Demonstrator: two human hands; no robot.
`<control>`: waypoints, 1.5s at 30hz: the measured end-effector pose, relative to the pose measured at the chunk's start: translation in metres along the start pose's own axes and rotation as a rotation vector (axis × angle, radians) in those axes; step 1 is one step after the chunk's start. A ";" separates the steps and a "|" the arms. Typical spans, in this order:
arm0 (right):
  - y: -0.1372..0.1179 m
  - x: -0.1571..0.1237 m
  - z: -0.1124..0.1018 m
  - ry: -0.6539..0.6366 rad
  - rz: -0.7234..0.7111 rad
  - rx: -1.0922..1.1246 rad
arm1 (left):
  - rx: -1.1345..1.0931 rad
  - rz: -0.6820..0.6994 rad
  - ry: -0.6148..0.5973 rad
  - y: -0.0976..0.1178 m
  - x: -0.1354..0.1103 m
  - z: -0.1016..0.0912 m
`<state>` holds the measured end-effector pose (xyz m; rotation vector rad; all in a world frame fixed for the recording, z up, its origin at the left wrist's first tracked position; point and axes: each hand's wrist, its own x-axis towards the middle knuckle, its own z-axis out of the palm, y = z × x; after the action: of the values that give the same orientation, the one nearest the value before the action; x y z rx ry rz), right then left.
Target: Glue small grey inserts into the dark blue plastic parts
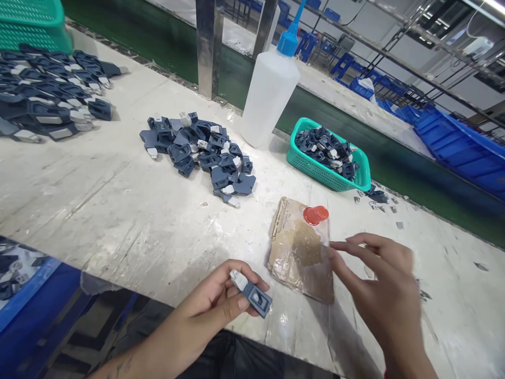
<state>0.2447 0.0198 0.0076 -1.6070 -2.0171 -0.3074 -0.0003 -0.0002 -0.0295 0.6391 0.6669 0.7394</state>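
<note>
My left hand (215, 308) pinches a small dark blue plastic part with a white tip (252, 295) near the table's front edge. My right hand (381, 287) hovers with fingers spread, holding nothing, its fingertips at the right edge of a brown, tape-covered cardboard pad (302, 258). A small red cap (315, 215) sits at the pad's far corner. A loose pile of the same blue parts (201, 152) lies in the middle of the white table (118, 210).
A squeeze bottle with a blue nozzle (270, 95) stands behind the pile. A green basket (315, 168) holds more parts at right. Rows of laid-out parts (47, 97) fill the far left, by another green basket (33, 23). A blue bin (23, 284) sits below left.
</note>
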 end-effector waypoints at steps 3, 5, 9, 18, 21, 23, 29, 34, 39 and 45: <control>0.001 -0.002 0.000 0.033 0.022 -0.010 | 0.115 -0.005 0.061 -0.001 -0.001 -0.001; 0.001 -0.004 0.001 -0.005 -0.003 0.009 | 0.127 0.003 0.084 -0.001 -0.002 0.002; -0.017 -0.014 0.002 0.083 0.037 0.028 | 0.167 0.020 0.113 -0.002 -0.002 0.010; -0.078 -0.040 0.012 0.005 0.104 0.452 | 0.169 0.072 0.187 -0.005 -0.007 0.021; -0.079 -0.042 0.019 0.013 0.121 0.481 | 0.163 0.079 0.178 -0.003 -0.006 0.022; -0.079 -0.043 0.021 0.020 0.114 0.494 | 0.168 0.077 0.188 -0.002 -0.005 0.023; -0.082 -0.048 0.022 0.010 0.113 0.483 | 0.189 0.081 0.197 -0.002 -0.004 0.024; -0.081 -0.045 0.024 -0.004 0.026 0.394 | 0.204 0.090 0.186 -0.002 -0.006 0.021; -0.084 -0.044 0.016 -0.016 -0.102 0.274 | 0.355 0.101 0.198 -0.006 -0.009 0.021; -0.109 -0.056 0.017 -0.039 -0.055 0.179 | 0.233 0.137 0.232 -0.008 -0.006 0.018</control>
<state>0.1448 -0.0474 -0.0201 -1.4602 -2.0582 -0.1124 0.0129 -0.0142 -0.0217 0.8259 0.9386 0.8790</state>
